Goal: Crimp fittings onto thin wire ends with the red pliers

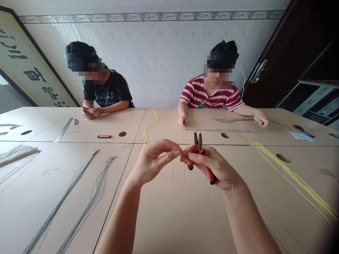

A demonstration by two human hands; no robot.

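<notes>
Red-and-black pliers point(198, 143) rest in my right hand point(209, 161), jaws up and slightly apart, handles against the palm. The thumb and forefinger of that hand are pinched beside the fingertips of my left hand point(159, 158). Between both hands runs a thin cord point(172, 173), its strands hanging down below the fingers. My left hand is closed in a pinch on this cord. Any small part at the fingertips is too tiny to make out.
Grey cord bundles point(71, 187) lie left, yellow cords point(293, 173) right, and another yellow bundle point(152, 125) ahead. A steel ruler point(63, 130) and red-black object point(104, 136) lie beyond. Two people sit opposite, their hands on the table point(169, 215). Round holes pierce the tabletop.
</notes>
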